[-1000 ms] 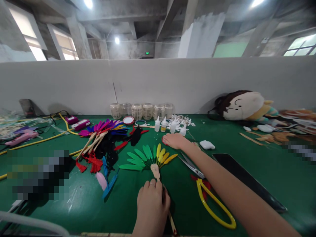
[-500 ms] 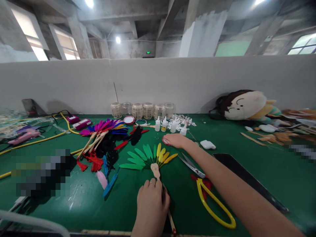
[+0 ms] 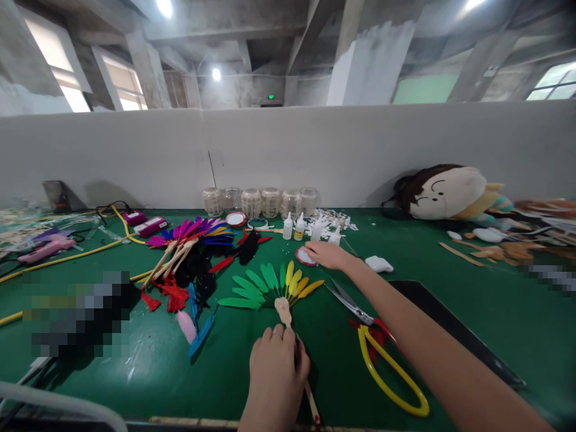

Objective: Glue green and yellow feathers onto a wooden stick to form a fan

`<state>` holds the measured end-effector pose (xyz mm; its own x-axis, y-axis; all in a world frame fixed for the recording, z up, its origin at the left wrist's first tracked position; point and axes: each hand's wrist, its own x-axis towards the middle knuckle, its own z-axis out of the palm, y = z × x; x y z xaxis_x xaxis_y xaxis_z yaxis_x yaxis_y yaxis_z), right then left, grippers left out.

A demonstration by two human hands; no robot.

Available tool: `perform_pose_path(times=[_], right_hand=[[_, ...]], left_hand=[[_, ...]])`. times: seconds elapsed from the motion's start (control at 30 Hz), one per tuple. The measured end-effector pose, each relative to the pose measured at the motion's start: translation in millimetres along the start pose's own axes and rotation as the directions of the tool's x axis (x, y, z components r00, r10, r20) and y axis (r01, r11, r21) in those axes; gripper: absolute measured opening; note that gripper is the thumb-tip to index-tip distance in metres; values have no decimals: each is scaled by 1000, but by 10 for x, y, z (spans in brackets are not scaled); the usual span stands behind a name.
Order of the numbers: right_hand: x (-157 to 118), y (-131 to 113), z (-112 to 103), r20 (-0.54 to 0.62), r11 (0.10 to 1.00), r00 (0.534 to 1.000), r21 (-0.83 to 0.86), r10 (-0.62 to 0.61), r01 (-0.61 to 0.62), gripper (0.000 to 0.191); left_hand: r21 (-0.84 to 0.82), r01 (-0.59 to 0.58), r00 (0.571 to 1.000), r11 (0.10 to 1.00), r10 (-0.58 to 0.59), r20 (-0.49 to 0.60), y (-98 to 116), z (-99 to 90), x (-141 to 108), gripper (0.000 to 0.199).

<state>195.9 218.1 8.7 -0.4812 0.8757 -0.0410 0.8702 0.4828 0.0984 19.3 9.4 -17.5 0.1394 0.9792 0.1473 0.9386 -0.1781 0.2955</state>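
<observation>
A feather fan (image 3: 283, 309) lies low over the table, its green feathers on the left and yellow ones on the right, set in a pale wooden head. My left hand (image 3: 276, 375) is closed round the fan's wooden handle, whose lower end shows below the fingers. My right hand (image 3: 327, 255) reaches forward, fingertips pinched together at a red-rimmed lid (image 3: 305, 257) with small white bits in it. Anything between those fingertips is too small to make out. Small squeeze bottles (image 3: 299, 228) stand just behind the right hand.
Large scissors (image 3: 373, 342) with yellow and red handles lie beneath the right forearm. A dark flat tablet-like slab (image 3: 443, 318) is to the right. Finished-looking feather fans (image 3: 184, 240) lie left, near loose blue feathers (image 3: 201, 339). Glass jars (image 3: 270, 203) line the back.
My right hand has drawn slightly to the right over the lid, uncovering more of the white bits. My left hand and the fan stay in place.
</observation>
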Motion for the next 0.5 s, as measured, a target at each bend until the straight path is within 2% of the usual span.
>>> perform_pose_path(times=[0.23, 0.5], right_hand=[[41, -88, 62, 34, 993, 998, -108, 47, -43, 37], [100, -159, -41, 120, 977, 991, -199, -54, 78, 27]], left_hand=[[-38, 23, 1000, 999, -22, 20, -10, 38, 7, 20], [-62, 24, 999, 998, -22, 34, -21, 19, 2, 19]])
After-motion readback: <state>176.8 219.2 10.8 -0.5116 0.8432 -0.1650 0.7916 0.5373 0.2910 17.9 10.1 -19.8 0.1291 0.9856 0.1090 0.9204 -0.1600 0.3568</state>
